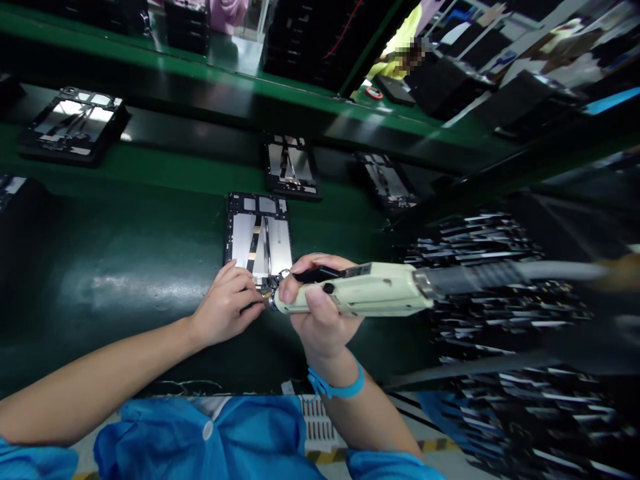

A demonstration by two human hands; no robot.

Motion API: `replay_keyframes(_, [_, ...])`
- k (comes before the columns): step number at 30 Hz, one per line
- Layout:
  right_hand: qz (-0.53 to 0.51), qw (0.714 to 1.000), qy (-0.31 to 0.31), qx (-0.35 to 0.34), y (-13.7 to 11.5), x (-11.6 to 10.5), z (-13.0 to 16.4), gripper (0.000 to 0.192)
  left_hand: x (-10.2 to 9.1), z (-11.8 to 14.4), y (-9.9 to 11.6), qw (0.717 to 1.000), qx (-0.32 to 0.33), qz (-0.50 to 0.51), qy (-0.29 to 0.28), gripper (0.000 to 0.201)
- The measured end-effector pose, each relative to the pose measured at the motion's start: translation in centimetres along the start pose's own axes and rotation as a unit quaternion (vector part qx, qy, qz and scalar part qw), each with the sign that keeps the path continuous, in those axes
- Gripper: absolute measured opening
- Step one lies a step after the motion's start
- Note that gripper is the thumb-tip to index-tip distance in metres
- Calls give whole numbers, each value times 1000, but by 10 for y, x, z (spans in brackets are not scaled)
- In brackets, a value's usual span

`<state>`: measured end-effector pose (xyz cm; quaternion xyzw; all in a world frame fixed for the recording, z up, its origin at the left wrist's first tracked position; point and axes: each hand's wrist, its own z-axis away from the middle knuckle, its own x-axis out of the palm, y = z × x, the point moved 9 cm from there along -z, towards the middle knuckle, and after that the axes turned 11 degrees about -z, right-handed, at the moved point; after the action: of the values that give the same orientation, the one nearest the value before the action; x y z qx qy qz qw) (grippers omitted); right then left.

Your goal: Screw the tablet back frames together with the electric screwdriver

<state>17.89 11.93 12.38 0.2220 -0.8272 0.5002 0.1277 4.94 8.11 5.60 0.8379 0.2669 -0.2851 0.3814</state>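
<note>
My right hand (323, 310) is wrapped round a pale green electric screwdriver (383, 290), held nearly level with its cable end to the right. The tip points left, at the near edge of an opened tablet-like device (280, 233) on the green work surface. A dark flat cable (254, 247) crosses the device's silver inside. My left hand (227, 303) is closed beside the tip, its curled fingers at the device's near left corner. What those fingers pinch, if anything, is hidden. A blue band (343, 387) circles my right wrist.
Similar opened devices lie farther back, at the left (75, 123), the middle (293, 163) and the right (385, 180). Stacked dark parts (490, 293) stand close on the right. Across the back runs a green shelf (240, 67); a person in yellow (400, 43) is beyond.
</note>
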Motion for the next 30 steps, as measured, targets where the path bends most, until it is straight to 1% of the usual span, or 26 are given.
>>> replay_keyframes(4, [13, 1000, 4, 0, 0, -2, 0, 23, 1, 0, 0, 1000, 4, -2, -2, 5])
replay_keyframes(9, [-12, 1000, -10, 5, 3, -1, 2, 25, 1, 1, 0, 1000, 9, -3, -5, 6])
replay_keyframes(13, [-3, 1000, -3, 16, 7, -4, 3, 25, 0, 1, 1, 1000, 12, -3, -2, 6])
replay_keyframes(19, [-10, 1000, -17, 6, 7, -1, 4, 26, 0, 0, 1, 1000, 14, -2, -3, 5])
replay_keyframes(22, [-2, 1000, -13, 7, 7, -1, 4, 25, 0, 0, 1, 1000, 16, 1, -3, 4])
replay_keyframes(29, [4, 1000, -18, 11, 8, -2, 5, 26, 2, 1, 0, 1000, 12, 3, -17, 2])
replay_keyframes(30, [7, 1000, -18, 11, 8, -3, 5, 26, 3, 1, 0, 1000, 11, 0, -22, 7])
